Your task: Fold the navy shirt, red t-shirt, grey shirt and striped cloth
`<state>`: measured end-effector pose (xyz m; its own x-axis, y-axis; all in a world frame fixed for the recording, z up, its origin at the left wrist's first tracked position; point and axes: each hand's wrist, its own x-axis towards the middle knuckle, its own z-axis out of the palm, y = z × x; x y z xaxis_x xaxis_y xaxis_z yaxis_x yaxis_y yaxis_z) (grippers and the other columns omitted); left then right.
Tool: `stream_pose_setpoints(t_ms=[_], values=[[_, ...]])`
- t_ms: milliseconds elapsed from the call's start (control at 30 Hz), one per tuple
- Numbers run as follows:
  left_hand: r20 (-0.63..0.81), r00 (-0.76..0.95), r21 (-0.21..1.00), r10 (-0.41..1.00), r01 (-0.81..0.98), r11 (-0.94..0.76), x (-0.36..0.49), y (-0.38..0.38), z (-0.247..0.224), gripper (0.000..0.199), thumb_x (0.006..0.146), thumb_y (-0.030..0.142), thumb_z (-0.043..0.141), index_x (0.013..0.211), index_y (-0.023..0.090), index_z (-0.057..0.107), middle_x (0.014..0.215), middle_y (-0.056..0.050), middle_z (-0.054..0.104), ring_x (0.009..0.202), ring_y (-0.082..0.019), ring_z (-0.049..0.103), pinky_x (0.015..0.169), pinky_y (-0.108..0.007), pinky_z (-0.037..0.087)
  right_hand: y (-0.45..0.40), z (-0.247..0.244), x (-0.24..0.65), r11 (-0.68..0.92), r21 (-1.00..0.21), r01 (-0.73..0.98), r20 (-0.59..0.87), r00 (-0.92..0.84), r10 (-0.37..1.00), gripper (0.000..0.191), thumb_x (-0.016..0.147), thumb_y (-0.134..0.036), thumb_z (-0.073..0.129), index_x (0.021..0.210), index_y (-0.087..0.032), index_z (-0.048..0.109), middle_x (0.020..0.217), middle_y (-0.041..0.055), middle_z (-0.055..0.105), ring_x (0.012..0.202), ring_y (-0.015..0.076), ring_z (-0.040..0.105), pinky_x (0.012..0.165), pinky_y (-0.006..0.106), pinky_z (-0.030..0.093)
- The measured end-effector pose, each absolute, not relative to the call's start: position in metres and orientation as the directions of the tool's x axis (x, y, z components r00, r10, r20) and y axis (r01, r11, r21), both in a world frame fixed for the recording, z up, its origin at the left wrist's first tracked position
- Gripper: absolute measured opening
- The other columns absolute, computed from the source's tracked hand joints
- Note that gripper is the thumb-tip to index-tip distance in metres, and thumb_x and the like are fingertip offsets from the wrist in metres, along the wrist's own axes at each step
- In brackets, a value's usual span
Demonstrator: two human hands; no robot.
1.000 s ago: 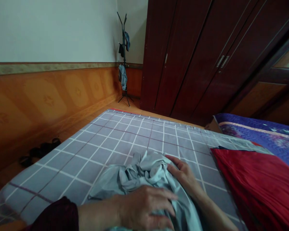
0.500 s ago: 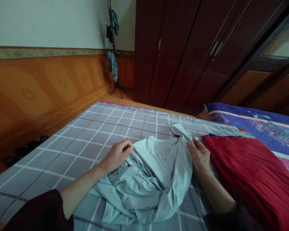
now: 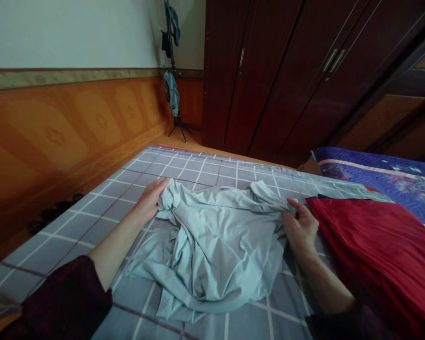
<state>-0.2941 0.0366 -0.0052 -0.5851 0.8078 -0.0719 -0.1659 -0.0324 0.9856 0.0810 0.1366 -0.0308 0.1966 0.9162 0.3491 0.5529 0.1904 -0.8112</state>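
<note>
A pale grey-green shirt (image 3: 223, 236) lies crumpled on the grey checked bed cover (image 3: 102, 208), its upper part stretched between both hands. At its upper left corner my left hand (image 3: 151, 199) is closed on the bunched cloth; some fingers are hidden by the fabric. My right hand (image 3: 302, 225) pinches the shirt's right end between thumb and fingers, close to the folded red cloth. The lower part of the shirt rests in loose folds on the bed.
Red fabric (image 3: 375, 241) lies at the right of the bed. Behind it is a purple patterned bed surface (image 3: 382, 174). A dark red wardrobe (image 3: 265, 71) and a coat stand (image 3: 173, 61) stand beyond the far edge. Dark shoes (image 3: 55, 212) are on the floor at left.
My left hand has moved left and away from me, taking hold of the shirt's left corner. The shirt's top is spread wider and its neck opening no longer shows. My right hand has shifted slightly right.
</note>
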Motion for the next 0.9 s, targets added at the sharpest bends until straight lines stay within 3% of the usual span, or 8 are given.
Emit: stream_pose_setpoints(t_ms=[67,200,300,400,533,633,733,900], values=[[-0.111,-0.415,0.990,0.903,-0.127,0.063,-0.285,0.030,0.002,0.036,0.059,0.038,0.076,0.082,0.014,0.063,0.068,0.000,0.061,0.057,-0.012,0.054,0.053,-0.022,0.042,0.131,-0.027,0.075,0.302,-0.629,0.716,0.507,0.083,0.858,0.056,0.067,-0.027,0.054,0.121,-0.013,0.058,0.108,0.0139,0.056,0.100,0.0318,0.053,0.085,0.049,0.043],[0.004,-0.111,0.995,0.994,0.102,0.008,-0.262,0.009,0.026,0.024,0.071,0.038,0.069,0.075,0.016,0.060,0.081,-0.003,0.062,0.069,-0.014,0.057,0.062,-0.023,0.043,0.120,-0.021,0.063,0.467,-0.268,0.843,0.687,-0.173,0.706,0.068,0.072,-0.023,0.054,0.137,-0.015,0.038,0.147,0.0201,0.023,0.133,0.0415,0.024,0.100,0.062,0.028],[0.034,0.269,0.992,0.962,0.109,-0.065,-0.236,-0.011,0.043,0.024,0.075,0.038,0.065,0.068,0.016,0.055,0.108,-0.008,0.062,0.093,-0.022,0.058,0.080,-0.031,0.045,0.115,-0.021,0.059,0.530,-0.187,0.827,0.692,-0.272,0.669,0.074,0.074,-0.019,0.053,0.143,-0.020,0.028,0.154,0.0154,0.012,0.138,0.0409,0.014,0.102,0.063,0.027],[-0.057,0.608,0.998,0.792,0.065,0.022,-0.214,-0.024,0.049,0.024,0.077,0.038,0.063,0.070,0.017,0.054,0.102,-0.008,0.066,0.090,-0.020,0.059,0.079,-0.031,0.045,0.115,-0.024,0.058,0.638,-0.214,0.740,0.650,-0.379,0.659,0.076,0.075,-0.014,0.048,0.146,-0.022,0.021,0.152,0.0141,0.024,0.137,0.0334,0.024,0.103,0.057,0.032],[-0.152,0.642,0.987,0.751,0.145,0.076,-0.207,-0.023,0.043,0.028,0.079,0.042,0.061,0.074,0.017,0.053,0.069,0.001,0.054,0.062,-0.010,0.046,0.058,-0.020,0.037,0.116,-0.027,0.055,0.757,-0.245,0.606,0.579,-0.535,0.615,0.076,0.074,-0.007,0.042,0.146,-0.019,0.023,0.144,0.0143,0.039,0.132,0.0272,0.036,0.103,0.050,0.037],[-0.157,0.610,0.986,0.776,0.143,0.087,-0.214,-0.018,0.041,0.032,0.079,0.047,0.060,0.073,0.017,0.050,0.062,0.005,0.042,0.055,-0.008,0.034,0.050,-0.019,0.029,0.114,-0.024,0.053,0.772,-0.233,0.592,0.509,-0.602,0.615,0.075,0.073,-0.006,0.042,0.145,-0.017,0.026,0.126,0.0135,0.056,0.120,0.0276,0.047,0.096,0.047,0.042],[-0.180,0.621,0.978,0.763,0.196,0.072,-0.221,-0.016,0.043,0.033,0.078,0.048,0.062,0.073,0.017,0.054,0.064,0.004,0.047,0.058,-0.009,0.039,0.054,-0.019,0.034,0.109,-0.017,0.052,0.747,-0.207,0.632,0.438,-0.623,0.648,0.069,0.075,-0.010,0.045,0.143,-0.013,0.032,0.101,0.0113,0.063,0.098,0.0273,0.054,0.086,0.043,0.046],[-0.256,0.671,0.932,0.696,0.362,-0.005,-0.221,-0.017,0.046,0.039,0.065,0.045,0.078,0.093,0.021,0.068,0.081,0.000,0.062,0.075,-0.014,0.055,0.070,-0.022,0.043,0.103,-0.004,0.048,0.726,-0.116,0.677,0.367,-0.650,0.665,0.056,0.075,-0.013,0.050,0.131,-0.011,0.049,0.086,0.0087,0.063,0.084,0.0257,0.052,0.079,0.038,0.042]])
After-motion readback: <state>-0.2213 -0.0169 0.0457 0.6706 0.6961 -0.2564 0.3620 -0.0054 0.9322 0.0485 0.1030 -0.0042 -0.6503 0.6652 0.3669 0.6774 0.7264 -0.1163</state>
